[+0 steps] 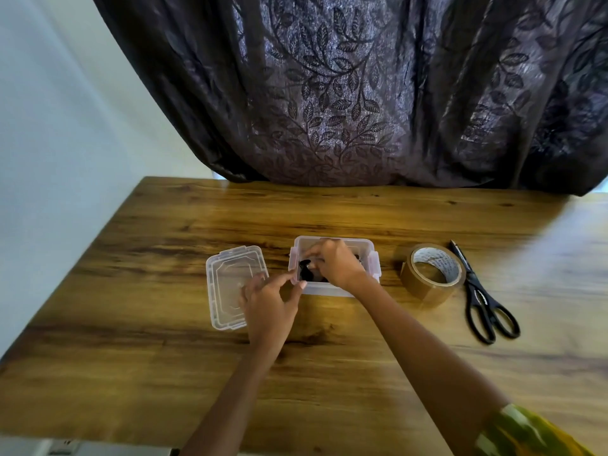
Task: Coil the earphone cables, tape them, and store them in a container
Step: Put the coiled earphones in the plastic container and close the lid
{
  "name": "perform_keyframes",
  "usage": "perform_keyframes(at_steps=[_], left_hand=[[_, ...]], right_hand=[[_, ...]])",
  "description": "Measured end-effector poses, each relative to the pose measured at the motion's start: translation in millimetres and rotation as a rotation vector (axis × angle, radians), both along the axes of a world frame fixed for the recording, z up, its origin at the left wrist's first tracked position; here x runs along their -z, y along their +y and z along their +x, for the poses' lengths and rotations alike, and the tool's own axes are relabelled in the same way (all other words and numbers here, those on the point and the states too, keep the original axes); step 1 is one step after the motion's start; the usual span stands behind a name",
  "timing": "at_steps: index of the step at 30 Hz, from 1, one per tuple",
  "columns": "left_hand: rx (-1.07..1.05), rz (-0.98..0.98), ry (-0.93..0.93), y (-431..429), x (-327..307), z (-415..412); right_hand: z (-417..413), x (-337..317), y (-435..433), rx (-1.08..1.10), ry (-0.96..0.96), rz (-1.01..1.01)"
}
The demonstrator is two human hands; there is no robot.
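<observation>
- right hand (335,263) is pinching the black earphone cables (306,270) down inside the clear container (371,247), I'd be tucking them flat, no loops poking up
- left hand (268,304) is pinching its near corner, steadying it

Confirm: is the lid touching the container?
Apart. The head view shows a strip of bare table between the lid's right edge and the container's left wall.

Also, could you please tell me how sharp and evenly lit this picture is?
Head view: the wide lens bows the table edges and curtain; glare washes out and smears the table's far right; the left hand, right hand and earphones in the container look slightly soft; tape roll and scissors read clearly.
</observation>
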State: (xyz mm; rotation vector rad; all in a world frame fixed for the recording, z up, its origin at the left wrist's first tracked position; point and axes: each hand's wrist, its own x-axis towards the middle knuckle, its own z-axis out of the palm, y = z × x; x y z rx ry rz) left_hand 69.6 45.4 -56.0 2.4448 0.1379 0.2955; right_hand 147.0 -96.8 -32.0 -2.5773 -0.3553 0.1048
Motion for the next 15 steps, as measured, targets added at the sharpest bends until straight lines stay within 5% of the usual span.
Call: perform_keyframes(at_steps=[4, 8, 15], left_hand=[[0.033, -0.066, -0.121, 9, 1, 1], [-0.167, -0.074, -0.132, 33, -4, -9], [-0.392, -0.152, 0.047, 64, 3, -21]], right_hand=[[-12, -12, 7, 0.037, -0.162, 0.058], [-38, -28, 32, -0.023, -0.388, 0.198], [-63, 5, 88, -0.148, -0.12, 0.049]])
